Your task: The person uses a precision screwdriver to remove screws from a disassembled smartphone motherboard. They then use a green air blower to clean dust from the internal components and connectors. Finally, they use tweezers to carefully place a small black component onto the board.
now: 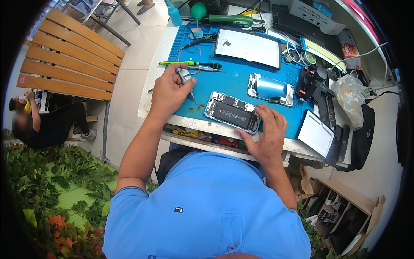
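My left hand (170,93) holds a small silver screwdriver (185,75), its thin tip angled down toward the blue mat (226,78), left of an opened phone (231,112). The phone lies near the mat's front edge with its battery and internal parts exposed. My right hand (269,131) grips it at the right end, thumb at the front edge and fingers curled over the side. Behind it lies a detached phone screen assembly (267,88). A green-and-black tool (170,63) and metal tweezers (202,68) lie just beyond my left hand.
A white board (248,47) lies at the back among cables. A black clamp-like device (306,82), a plastic bag (349,101) and a white-lined tray (315,134) crowd the right. A person (43,125) sits at far left near a slatted wooden bench (71,64).
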Demonstrator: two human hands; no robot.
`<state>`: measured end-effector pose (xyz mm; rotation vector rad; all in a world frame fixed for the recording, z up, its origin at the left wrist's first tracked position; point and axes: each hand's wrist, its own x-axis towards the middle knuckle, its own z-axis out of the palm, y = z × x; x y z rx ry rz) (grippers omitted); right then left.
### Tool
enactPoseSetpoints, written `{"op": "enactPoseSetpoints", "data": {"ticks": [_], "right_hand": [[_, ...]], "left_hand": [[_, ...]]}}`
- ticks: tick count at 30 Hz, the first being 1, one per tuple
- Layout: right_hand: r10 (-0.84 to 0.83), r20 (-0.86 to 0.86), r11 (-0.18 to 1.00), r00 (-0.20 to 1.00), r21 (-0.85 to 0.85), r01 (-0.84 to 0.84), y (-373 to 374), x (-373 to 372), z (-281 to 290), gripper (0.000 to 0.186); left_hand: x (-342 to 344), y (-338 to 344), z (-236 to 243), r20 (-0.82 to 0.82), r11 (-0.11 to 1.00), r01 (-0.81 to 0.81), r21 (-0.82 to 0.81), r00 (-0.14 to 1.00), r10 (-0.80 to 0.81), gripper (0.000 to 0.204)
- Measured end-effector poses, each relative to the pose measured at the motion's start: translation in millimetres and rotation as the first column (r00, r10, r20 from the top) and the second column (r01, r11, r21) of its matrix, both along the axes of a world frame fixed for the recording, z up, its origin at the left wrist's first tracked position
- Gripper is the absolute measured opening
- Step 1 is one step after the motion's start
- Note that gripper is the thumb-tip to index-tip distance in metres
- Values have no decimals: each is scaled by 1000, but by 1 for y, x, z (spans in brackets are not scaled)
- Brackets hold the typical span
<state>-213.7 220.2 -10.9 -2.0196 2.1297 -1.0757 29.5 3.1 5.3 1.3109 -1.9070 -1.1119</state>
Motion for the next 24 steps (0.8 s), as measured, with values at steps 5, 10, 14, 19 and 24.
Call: {"op": "enactPoseSetpoints", "data": {"ticks": [5,10,14,19,24], "right_hand": [[2,-5,1000,1000,-3,-2,0,-1,-2,77],[3,-5,1000,1000,-1,-3,0,-1,-1,76],[1,-12,1000,1000,-5,-1,0,0,-2,76],[1,-23,1000,1000,-9,-1,0,-1,-2,76],[2,-18,1000,1000,-8,-2,0,0,-1,76]], "left_hand": [[0,-2,-11,-77,997,-40,-63,996,35,46],[1,-2,-11,-79,997,-42,-66,996,37,47],[1,-3,-13,-122,997,-41,-59,992,33,47],[0,0,-9,-130,998,-43,-53,991,36,47],[1,1,-9,-133,997,-49,-62,990,40,48]]}}
